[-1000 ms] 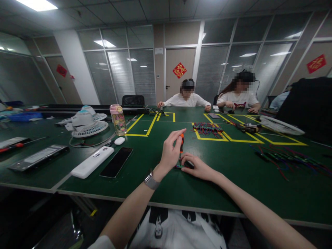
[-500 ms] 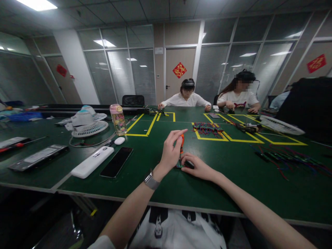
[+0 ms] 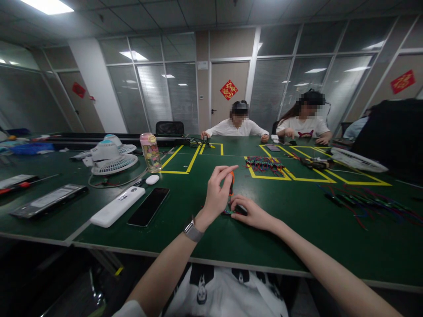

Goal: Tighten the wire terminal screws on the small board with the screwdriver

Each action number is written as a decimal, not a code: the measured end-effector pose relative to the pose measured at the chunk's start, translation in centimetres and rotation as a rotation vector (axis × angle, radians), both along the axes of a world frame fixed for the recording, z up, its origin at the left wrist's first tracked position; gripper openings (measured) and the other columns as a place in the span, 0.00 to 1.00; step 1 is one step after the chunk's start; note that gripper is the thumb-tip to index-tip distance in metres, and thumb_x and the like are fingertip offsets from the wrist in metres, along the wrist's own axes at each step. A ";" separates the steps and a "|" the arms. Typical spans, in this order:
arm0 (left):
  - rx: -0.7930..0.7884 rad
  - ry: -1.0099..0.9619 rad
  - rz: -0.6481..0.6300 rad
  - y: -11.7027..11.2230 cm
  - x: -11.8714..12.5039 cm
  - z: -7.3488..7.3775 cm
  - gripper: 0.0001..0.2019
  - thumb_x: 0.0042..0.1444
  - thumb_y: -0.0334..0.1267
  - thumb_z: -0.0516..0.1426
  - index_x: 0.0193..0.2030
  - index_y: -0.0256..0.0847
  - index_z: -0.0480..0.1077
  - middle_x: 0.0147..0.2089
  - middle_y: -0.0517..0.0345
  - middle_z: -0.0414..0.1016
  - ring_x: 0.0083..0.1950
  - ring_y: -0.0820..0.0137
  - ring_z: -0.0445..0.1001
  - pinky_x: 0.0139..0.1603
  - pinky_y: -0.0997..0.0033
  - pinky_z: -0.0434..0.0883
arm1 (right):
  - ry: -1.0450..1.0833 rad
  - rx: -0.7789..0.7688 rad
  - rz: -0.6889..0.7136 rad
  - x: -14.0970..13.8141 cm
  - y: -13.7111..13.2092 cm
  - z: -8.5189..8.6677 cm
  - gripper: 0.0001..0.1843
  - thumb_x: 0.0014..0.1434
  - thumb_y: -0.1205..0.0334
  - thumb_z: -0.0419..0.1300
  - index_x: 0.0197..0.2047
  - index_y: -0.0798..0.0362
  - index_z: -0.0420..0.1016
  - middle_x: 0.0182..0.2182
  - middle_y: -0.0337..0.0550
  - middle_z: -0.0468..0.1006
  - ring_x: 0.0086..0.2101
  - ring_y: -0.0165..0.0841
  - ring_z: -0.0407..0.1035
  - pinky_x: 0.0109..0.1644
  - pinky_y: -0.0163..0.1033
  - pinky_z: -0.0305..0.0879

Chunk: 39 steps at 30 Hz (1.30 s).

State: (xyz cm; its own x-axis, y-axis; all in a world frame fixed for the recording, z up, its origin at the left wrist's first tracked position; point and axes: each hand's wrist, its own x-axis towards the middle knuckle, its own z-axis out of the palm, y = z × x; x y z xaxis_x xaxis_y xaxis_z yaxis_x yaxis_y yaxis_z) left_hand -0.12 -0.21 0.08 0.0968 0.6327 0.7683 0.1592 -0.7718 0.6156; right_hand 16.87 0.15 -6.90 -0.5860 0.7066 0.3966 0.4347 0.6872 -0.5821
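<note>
Green tabletop point(image 3: 264, 246) bears a small circuit board point(image 3: 227, 212), touched by the half-curled right hand point(image 3: 251, 212) (grip unclear); the left hand point(image 3: 216, 190), partly closed, holds an orange-handled screwdriver point(image 3: 232, 178) upright over it. Beyond sit 2 people point(image 3: 235, 127).

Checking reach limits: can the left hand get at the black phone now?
Likely yes: only green tabletop seems to separate the left hand from the black phone, but that hand appears to hold an orange-handled screwdriver.
</note>
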 end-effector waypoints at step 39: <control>0.037 0.010 0.041 -0.1 0.1 0.0 0.09 0.61 0.33 0.57 0.47 0.42 0.75 0.41 0.56 0.73 0.43 0.70 0.72 0.47 0.71 0.68 | -0.007 0.004 0.001 0.0 0.0 -0.1 0.04 0.57 0.65 0.63 0.35 0.53 0.71 0.43 0.46 0.73 0.45 0.38 0.70 0.51 0.44 0.66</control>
State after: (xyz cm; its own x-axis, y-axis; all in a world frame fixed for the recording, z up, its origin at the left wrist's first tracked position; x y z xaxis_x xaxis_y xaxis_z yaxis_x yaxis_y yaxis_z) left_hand -0.03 -0.26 0.12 0.0792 0.6071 0.7906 0.1971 -0.7870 0.5846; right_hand 16.87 0.20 -7.00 -0.5894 0.7046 0.3952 0.4379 0.6897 -0.5767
